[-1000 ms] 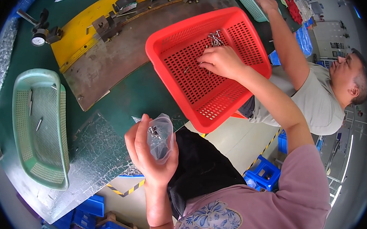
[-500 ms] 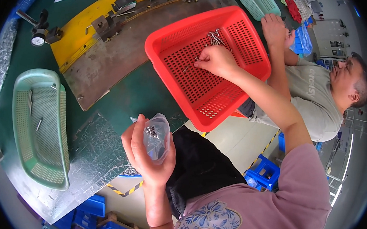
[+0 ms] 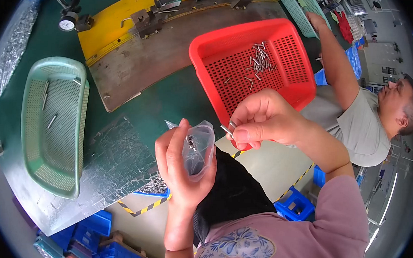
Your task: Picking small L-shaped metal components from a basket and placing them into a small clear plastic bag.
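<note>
My left hand (image 3: 183, 168) holds a clear plastic bag (image 3: 202, 152) with its mouth spread toward me; a few small metal pins (image 3: 191, 143) lie inside. To the right of the bag, my right hand (image 3: 264, 121) pinches metal pins (image 3: 228, 130) between thumb and fingers, just off the near edge of the red basket (image 3: 205, 74). That basket is perforated plastic, and a loose heap of metal pins (image 3: 261, 60) lies toward its far side, with a few scattered apart. The pinched pins and the bag do not touch.
A green basket (image 3: 80, 134) with a few pins stands at the left. Behind are a metal plate (image 3: 134, 71), a yellow curved piece (image 3: 106, 19) and dial gauges (image 3: 67, 23). At the right a co-worker (image 3: 360, 120) reaches into another green basket (image 3: 284, 7). A blue stool (image 3: 297, 205) stands below.
My right hand has come out of the red basket toward the bag, carrying pins. The co-worker's arm has reached farther toward the far green basket. The whole view has shifted slightly.
</note>
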### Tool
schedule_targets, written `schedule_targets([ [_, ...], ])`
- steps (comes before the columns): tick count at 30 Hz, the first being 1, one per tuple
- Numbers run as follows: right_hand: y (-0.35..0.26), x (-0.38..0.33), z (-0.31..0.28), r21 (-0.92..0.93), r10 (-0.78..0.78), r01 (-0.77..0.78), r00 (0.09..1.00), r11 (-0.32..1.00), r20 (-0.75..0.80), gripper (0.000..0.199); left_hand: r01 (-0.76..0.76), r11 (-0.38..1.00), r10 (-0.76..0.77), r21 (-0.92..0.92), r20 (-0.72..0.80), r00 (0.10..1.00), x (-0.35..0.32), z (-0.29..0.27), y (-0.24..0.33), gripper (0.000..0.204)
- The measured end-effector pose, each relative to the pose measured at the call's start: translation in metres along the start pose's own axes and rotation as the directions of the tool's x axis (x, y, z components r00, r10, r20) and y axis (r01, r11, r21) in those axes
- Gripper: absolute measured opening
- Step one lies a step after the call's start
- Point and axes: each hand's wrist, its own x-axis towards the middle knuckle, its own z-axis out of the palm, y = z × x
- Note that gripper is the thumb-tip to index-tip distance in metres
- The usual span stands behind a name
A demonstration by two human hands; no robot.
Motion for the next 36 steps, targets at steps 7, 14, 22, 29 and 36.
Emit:
schedule_targets([
  [7, 0.004, 0.001, -0.002, 0.108, -0.005, 0.003, 1.000, 0.994, 0.021, 0.017, 0.014, 1.000, -0.014, -0.021, 0.016, 1.000, -0.003, 0.002, 0.000, 0.067],
  [14, 0.003, 0.000, -0.001, 0.105, 0.038, -0.040, 0.999, 0.994, 0.017, 0.019, -0.004, 1.000, 0.004, -0.007, 0.003, 1.000, -0.004, 0.002, 0.001, 0.066],
  [22, 0.009, -0.001, -0.003, 0.137, 0.018, -0.024, 0.999, 0.990, 0.045, 0.023, 0.027, 1.000, -0.027, -0.015, 0.023, 0.999, -0.007, 0.002, 0.002, 0.068],
  [29, 0.012, -0.001, -0.005, 0.160, 0.007, -0.017, 0.998, 0.987, 0.064, 0.024, 0.020, 1.000, -0.020, 0.005, 0.027, 0.999, -0.006, 0.002, 0.004, 0.069],
  [36, 0.019, -0.006, 0.019, -0.792, -0.459, 0.347, 0.883, 0.503, 0.096, 0.012, -0.035, 0.999, 0.036, -0.014, 0.074, 0.997, -0.009, 0.008, 0.001, 0.070],
])
